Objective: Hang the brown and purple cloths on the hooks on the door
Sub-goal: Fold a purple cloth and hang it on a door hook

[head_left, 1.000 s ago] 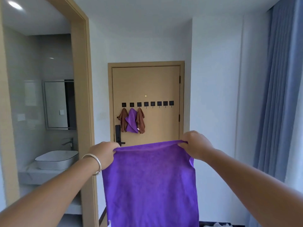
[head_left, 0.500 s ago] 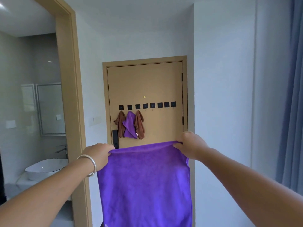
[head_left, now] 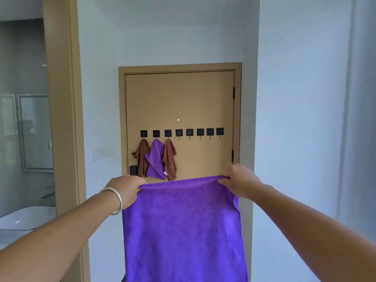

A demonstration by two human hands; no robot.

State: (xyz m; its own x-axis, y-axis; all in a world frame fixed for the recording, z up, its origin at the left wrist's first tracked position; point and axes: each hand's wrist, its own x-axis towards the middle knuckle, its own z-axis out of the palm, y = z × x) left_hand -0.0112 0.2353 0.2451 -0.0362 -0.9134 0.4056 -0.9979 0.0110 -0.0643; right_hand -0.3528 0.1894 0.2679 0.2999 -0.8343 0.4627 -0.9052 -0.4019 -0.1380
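While my left hand and right hand pinch its top corners, fingers curled tight, the purple cloth hangs spread flat, facing the door, well short of the free hooks.

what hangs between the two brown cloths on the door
In the head view, a small purple cloth hangs on its own hook between the left brown cloth and the right brown cloth, overlapping both at its edges.

The held purple cloth runs off the frame's bottom edge and hides the door below it; the black lock is partly covered by the left hand; the sink, lower left, is cut off and blurred; marks on the hooks are too small to read.
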